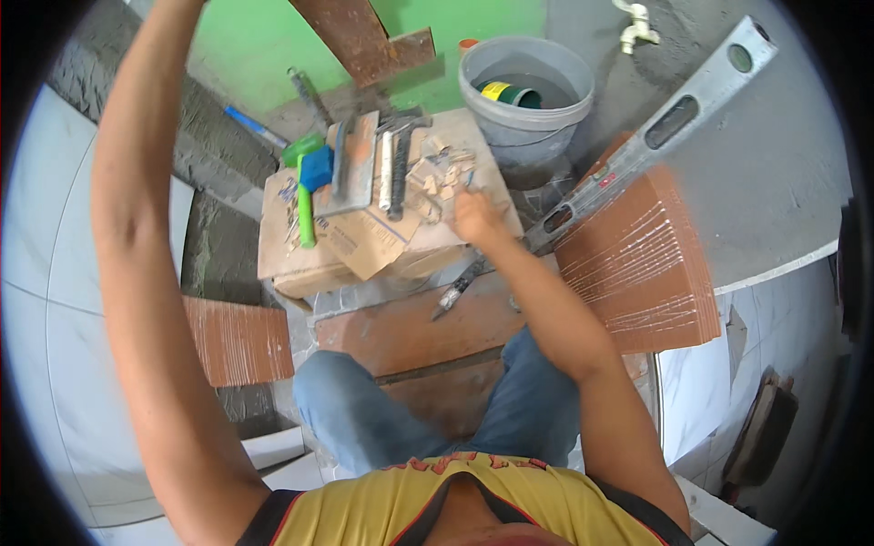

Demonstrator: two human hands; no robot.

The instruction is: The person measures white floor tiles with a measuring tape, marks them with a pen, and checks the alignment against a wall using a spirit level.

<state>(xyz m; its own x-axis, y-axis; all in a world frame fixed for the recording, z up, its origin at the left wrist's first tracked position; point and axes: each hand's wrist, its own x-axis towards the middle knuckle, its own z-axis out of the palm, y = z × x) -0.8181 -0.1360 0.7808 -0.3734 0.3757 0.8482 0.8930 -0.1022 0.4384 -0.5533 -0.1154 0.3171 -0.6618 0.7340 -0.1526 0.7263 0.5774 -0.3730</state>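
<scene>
My right hand (pixel 475 219) reaches to the right side of a low, board-topped stand (pixel 273 241). Its fingers are drawn together beside a scatter of small beige chips (pixel 443 177), and what they grip is hidden. My left arm stretches up along the left side, with its hand beyond the upper edge of the picture. On the stand lie a flat trowel (pixel 361 164), a hammer (pixel 401 164), a white rod-like tool (pixel 386 168) and a blue-headed tool with a green handle (pixel 306 214). A flattened piece of brown cardboard (pixel 364 241) hangs over the front edge.
A grey bucket (pixel 530 127) holding water and a green cup (pixel 513 94) stands behind the stand. A spirit level (pixel 674 123) leans at the right beside stacked ridged tiles (pixel 642 264). Another ridged tile (pixel 238 341) is left of my knees. A tap (pixel 639 27) projects from the wall.
</scene>
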